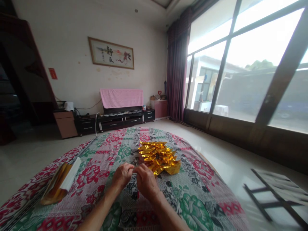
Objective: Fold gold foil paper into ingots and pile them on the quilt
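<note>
Cloth-covered desk [96,187] with loose gold sheets, folded gold pieces and two bare hands at work.
The desk's floral cloth in red, green and grey spreads beneath everything listed. Sheaf of gold sheets [57,184], partly curled, white side showing along one edge: lies at the left of the desk. Row of folded gold pieces [158,154], crinkled and closely packed: lies just beyond the right hand [146,181]. Left hand [123,175] is close beside the right, knuckles bent. Fingers of both hands are curled inward, tips nearly meeting; whether they pinch anything cannot be told.
</note>
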Tool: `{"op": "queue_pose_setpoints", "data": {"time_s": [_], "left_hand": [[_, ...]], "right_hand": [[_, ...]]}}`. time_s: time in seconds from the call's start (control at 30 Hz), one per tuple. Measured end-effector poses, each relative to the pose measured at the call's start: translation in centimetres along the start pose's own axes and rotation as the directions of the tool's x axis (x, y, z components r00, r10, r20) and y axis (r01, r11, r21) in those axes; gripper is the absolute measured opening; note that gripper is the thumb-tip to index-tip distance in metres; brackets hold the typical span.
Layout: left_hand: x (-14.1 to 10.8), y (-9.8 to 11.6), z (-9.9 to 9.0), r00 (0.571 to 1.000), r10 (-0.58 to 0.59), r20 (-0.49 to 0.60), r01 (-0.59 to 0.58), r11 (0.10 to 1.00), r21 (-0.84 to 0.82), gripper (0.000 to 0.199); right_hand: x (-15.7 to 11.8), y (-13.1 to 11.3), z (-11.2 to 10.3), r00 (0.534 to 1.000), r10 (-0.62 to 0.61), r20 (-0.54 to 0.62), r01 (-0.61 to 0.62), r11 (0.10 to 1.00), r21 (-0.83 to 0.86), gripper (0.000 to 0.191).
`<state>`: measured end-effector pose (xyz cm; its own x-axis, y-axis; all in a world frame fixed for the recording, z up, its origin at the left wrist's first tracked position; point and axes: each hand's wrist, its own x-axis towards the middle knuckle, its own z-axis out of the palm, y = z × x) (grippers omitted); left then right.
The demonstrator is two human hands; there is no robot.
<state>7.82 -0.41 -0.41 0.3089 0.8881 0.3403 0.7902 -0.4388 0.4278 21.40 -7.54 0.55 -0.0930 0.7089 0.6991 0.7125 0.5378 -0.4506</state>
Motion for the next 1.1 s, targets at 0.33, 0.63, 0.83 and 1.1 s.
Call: {"op": "queue_pose_setpoints", "data": {"time_s": [0.33, 0.63, 0.83, 1.1], "left_hand": [[-4.5, -3.3, -0.3, 0.984, 0.175, 0.021, -0.176, 0.982, 0.068, 0.035], [-5.2, -3.3, -0.2, 0.975, 0.220, -0.039, -0.217, 0.973, 0.083, 0.037], [-5.0, -3.9, 0.1, 0.971, 0.226, -0.076, -0.226, 0.974, 0.012, 0.035], [-5.0, -4.0, 0.2, 0.973, 0.216, -0.086, -0.217, 0.976, -0.008, 0.034]], "right_hand": [[-1.2, -1.4, 1.8, 0.941, -0.034, 0.337, 0.074, 0.991, -0.108, 0.019], [-1.4, -1.1, 2.3, 0.948, 0.003, 0.318, 0.034, 0.993, -0.111, 0.017], [-1.6, -1.0, 2.5, 0.950, -0.016, 0.312, 0.068, 0.985, -0.157, 0.015], [-1.5, -1.1, 2.5, 0.947, -0.023, 0.322, 0.087, 0.979, -0.186, 0.015]]}}
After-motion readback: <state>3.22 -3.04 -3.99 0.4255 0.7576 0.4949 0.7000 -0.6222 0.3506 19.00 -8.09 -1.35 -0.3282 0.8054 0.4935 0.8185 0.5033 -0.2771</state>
